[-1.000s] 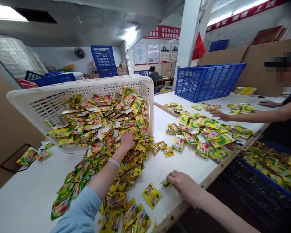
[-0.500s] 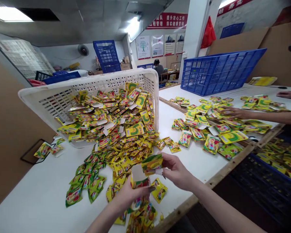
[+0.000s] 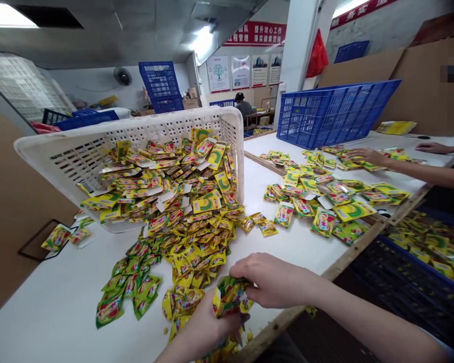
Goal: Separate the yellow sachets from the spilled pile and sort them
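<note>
My left hand [image 3: 208, 325] is wrapped around a small printed carton [image 3: 224, 308] near the table's front edge, its top open. At the carton's mouth, my right hand [image 3: 267, 282] pinches a green candy packet [image 3: 232, 286], which sits partly inside the opening. Yellow packets [image 3: 183, 300] lie just behind and beneath my left hand, some hidden by it. To the left, green packets [image 3: 130, 280] are spread in a loose group. Flat cartons and yellow packets spill from a tipped white basket [image 3: 128, 126] beyond my hands.
On the right, more cartons [image 3: 323, 222] lie in a loose pile, with a co-worker's hand [image 3: 366, 155] over its far part. A blue crate [image 3: 325, 113] stands behind. Below the wooden table edge [image 3: 327, 280] is another blue crate [image 3: 431, 272] filled with cartons.
My right hand has lowered the packet into the carton's open mouth. Both hands sit slightly lower. The co-worker's hand has shifted farther back over the cartons.
</note>
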### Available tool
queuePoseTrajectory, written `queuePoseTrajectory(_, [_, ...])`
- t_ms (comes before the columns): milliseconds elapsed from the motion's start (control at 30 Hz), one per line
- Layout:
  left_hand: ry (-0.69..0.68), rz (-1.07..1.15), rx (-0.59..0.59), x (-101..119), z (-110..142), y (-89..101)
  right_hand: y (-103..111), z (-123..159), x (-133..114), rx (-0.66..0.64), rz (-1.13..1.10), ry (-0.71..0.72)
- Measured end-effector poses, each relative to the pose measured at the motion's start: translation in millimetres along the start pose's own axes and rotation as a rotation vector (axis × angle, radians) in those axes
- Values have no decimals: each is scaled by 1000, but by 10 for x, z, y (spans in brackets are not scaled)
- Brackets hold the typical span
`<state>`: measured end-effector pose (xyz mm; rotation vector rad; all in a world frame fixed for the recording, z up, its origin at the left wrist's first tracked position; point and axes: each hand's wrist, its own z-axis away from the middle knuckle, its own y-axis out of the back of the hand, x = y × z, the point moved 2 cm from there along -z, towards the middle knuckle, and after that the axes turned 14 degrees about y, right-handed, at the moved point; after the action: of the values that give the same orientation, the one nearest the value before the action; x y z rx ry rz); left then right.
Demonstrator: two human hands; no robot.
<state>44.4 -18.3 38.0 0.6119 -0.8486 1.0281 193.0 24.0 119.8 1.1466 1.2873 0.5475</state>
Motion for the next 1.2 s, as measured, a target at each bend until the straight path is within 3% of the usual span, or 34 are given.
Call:
queuePoseTrajectory(233, [69, 6, -85, -72, 56, 60, -61, 71, 57, 227, -228, 110])
queuePoseTrajectory(433, [133, 30, -100, -168, 44, 23, -126, 135, -79, 120, -208, 125])
queuePoseTrajectory(733, [107, 81, -329, -35, 173, 0, -131, 207, -98, -10, -198, 102])
queuePoseTrajectory(867, [140, -39, -246, -54, 132, -22, -180, 152, -148, -59, -178, 125])
queuePoseTrajectory(933, [179, -8, -243, -73, 118, -28, -220, 129, -115, 29, -205, 25])
queuePoseTrajectory(1067, [234, 150, -347, -83, 148, -16, -378, 155, 54, 229, -448, -235])
queuePoseTrajectory(1200, [175, 177, -297, -67, 149, -7, -517, 194, 95, 349, -446, -265])
